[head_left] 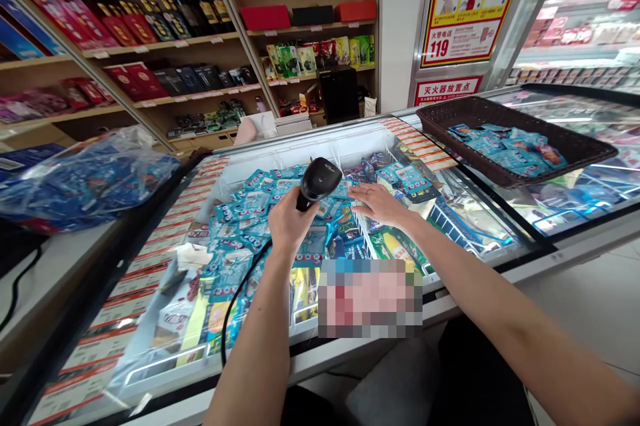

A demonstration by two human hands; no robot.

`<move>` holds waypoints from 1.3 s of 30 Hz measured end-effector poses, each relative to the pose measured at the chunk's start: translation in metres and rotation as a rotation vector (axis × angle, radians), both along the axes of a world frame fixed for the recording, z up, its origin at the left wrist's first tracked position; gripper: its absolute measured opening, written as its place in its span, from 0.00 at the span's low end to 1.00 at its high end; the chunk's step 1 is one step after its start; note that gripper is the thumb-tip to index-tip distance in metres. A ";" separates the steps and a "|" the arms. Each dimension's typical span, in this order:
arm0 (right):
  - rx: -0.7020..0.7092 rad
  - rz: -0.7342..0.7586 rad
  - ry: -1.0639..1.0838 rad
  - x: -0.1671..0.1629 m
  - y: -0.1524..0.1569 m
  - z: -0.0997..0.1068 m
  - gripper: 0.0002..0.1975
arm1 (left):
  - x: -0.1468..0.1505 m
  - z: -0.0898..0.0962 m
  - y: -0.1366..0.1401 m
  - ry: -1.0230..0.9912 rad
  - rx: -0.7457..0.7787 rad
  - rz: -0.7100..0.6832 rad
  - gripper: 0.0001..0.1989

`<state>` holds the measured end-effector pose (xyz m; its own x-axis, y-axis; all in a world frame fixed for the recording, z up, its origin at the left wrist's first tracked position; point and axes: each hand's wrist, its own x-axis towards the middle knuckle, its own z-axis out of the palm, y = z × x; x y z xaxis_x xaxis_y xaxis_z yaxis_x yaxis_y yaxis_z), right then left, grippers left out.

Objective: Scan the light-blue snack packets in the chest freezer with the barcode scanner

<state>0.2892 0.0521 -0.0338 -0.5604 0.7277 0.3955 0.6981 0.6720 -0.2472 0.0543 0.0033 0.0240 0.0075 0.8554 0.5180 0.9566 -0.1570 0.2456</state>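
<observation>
A black handheld barcode scanner (323,176) is in my left hand (290,225), whose fingers wrap its handle. Its black cable (241,287) runs down beside my left forearm. Just right of the scanner, my right hand (383,205) reaches forward with its fingers stretched out, at the edge of a teal packet. Whether it presses on that packet I cannot tell. Many teal packets (250,203) lie spread on the glass-topped freezer (295,146), around and left of the scanner. A few more teal packets (411,178) sit to the right of my right hand.
A dark brown woven basket (515,179) with teal packets rests on the freezer's right part. Clear plastic bags of blue packets (95,176) lie on a counter at left. Stocked shelves (175,46) stand behind. White wire baskets (450,229) show through the glass.
</observation>
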 end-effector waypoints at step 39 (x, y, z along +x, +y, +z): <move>-0.145 -0.410 0.739 0.041 0.015 0.001 0.19 | 0.010 -0.006 -0.008 0.137 -0.070 -0.130 0.17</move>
